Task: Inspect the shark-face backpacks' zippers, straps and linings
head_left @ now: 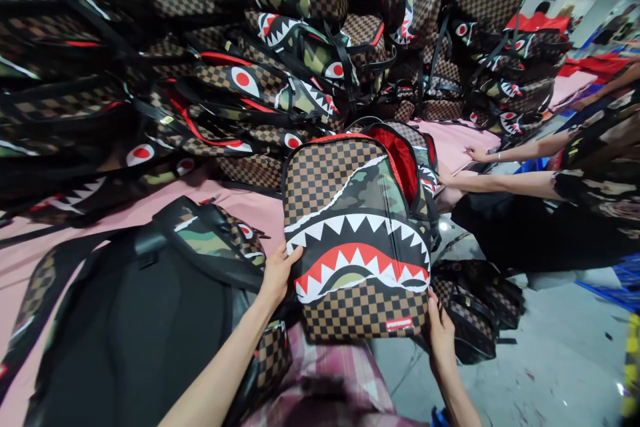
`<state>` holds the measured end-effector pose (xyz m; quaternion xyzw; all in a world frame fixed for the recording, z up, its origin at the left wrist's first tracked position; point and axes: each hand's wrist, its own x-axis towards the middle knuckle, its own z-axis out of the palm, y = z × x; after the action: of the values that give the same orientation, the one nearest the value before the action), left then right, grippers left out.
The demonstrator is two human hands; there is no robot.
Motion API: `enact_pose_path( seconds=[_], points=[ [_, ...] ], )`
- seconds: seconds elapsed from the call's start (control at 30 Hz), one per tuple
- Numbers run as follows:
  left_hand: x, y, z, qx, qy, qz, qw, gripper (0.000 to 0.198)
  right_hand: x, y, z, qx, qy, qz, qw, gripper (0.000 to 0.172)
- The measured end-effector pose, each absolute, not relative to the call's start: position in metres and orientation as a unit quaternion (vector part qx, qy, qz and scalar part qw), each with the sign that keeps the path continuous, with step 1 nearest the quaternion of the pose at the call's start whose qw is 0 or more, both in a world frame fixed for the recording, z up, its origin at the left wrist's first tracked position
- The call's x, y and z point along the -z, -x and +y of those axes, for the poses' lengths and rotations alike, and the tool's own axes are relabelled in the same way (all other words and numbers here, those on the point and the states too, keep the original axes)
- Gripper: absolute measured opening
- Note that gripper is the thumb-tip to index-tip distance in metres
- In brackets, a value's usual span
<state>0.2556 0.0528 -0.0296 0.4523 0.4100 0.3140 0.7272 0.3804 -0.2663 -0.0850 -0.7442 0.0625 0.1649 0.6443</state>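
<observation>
A brown checkered backpack (345,307) with a shark mouth and a camouflage patch is held up in front of me, its top partly unzipped and showing red lining. My left hand (280,270) grips its left side, thumb on the front. At the lower right side my right hand (441,323) holds the edge, fingers partly hidden behind it. Another backpack (145,320) lies on the pink table (250,210) to the left, black padded back facing up.
Many similar backpacks (245,80) are piled along the back. More bags (470,313) lie on the floor at right. Another person's arms (525,183) reach in from the right, one hand on the pink surface.
</observation>
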Motion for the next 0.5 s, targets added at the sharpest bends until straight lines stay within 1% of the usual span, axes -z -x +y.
enact_pose_path(
  seconds=[0.23, 0.5],
  points=[
    [0.027, -0.253, 0.050, -0.308, -0.451, 0.408, 0.731, 0.055, 0.071, -0.381, -0.259, -0.167, 0.732, 0.061, 0.658, 0.070],
    [0.017, -0.251, 0.039, -0.302, -0.475, 0.421, 0.711, 0.058, 0.078, -0.380, -0.255, -0.158, 0.711, 0.117, 0.676, 0.065]
  ],
)
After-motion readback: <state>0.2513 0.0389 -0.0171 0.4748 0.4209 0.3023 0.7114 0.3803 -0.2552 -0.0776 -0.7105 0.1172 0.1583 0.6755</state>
